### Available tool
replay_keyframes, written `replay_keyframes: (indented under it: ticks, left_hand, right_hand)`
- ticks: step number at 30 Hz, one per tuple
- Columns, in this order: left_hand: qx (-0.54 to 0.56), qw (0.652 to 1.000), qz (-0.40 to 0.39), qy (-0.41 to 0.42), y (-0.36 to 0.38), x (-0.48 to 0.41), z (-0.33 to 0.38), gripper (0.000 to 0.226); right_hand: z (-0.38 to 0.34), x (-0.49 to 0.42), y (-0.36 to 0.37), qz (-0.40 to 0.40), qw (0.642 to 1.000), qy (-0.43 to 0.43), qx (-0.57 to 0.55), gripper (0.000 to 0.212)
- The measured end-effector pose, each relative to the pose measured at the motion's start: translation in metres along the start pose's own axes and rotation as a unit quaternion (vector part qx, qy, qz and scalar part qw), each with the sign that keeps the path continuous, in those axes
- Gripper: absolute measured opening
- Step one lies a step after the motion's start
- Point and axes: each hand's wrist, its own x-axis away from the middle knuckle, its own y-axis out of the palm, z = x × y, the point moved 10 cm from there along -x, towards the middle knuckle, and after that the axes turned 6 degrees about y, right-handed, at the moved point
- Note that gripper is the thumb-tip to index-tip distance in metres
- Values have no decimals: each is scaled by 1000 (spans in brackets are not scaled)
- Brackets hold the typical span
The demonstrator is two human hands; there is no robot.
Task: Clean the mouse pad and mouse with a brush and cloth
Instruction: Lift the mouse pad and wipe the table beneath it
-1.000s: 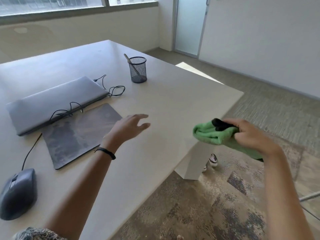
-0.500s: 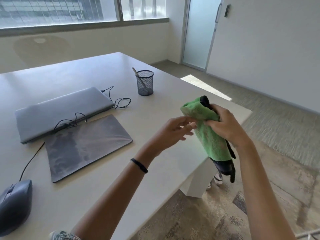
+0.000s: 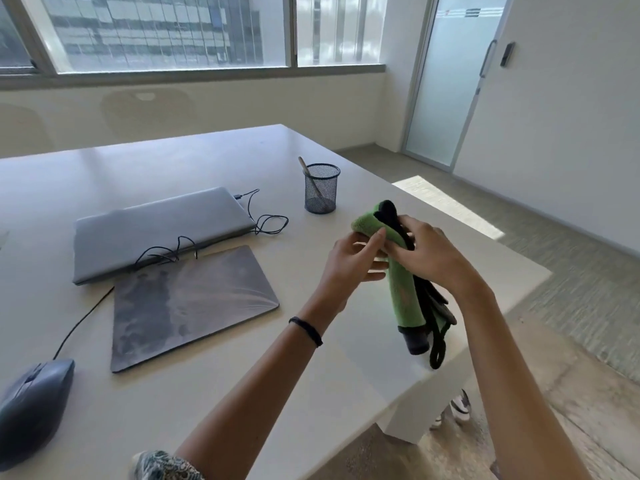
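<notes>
A green cloth [image 3: 403, 289] with black trim hangs above the table's right part, held between both hands. My right hand [image 3: 433, 258] grips its upper part from the right. My left hand [image 3: 353, 258] pinches the cloth's top edge from the left. The dusty dark mouse pad [image 3: 187, 303] lies flat on the table in front of the laptop. A grey wired mouse [image 3: 33, 407] sits at the near left, off the pad. A brush handle [image 3: 310, 178] sticks out of the black mesh cup [image 3: 322, 190] behind the hands.
A shut grey laptop [image 3: 159, 230] lies behind the pad, with a thin black cable [image 3: 266, 220] looped at its right corner. The white table [image 3: 242, 393] ends close to the right of the hands. Carpet floor and a glass door [image 3: 446, 81] lie beyond.
My right hand brought the cloth from off the table's edge to over the table. My left hand came across from above the table and took hold of the cloth's top.
</notes>
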Motion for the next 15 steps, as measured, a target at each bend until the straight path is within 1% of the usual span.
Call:
replay_keyframes:
  ticks: [3,6,10,11,13,15]
  left_hand:
    - [-3,1000,13,-9,-3,-6,-4,26]
    - [-5,1000,21,-15,-6,-11,-7,25]
    - [-12,999,30,-25,-11,-14,-14,28]
    - [-9,999,30,-28,-13,-14,-16,28]
    - [-2,999,32,-33,-15,-13,-20,29]
    - [7,999,32,-37,-18,-12,-24,29]
  right_hand:
    - [3,-9,7,-25,1000,-7,9,42]
    - [5,-15,14,-44,999,-21,8,43]
    - [11,-22,17,-62,996,-16,-68,30]
    - [13,-24,17,-64,995,-12,-77,29]
    - [16,-29,20,-70,995,-9,-74,25]
    - [15,-31,23,-71,996,-14,-44,28]
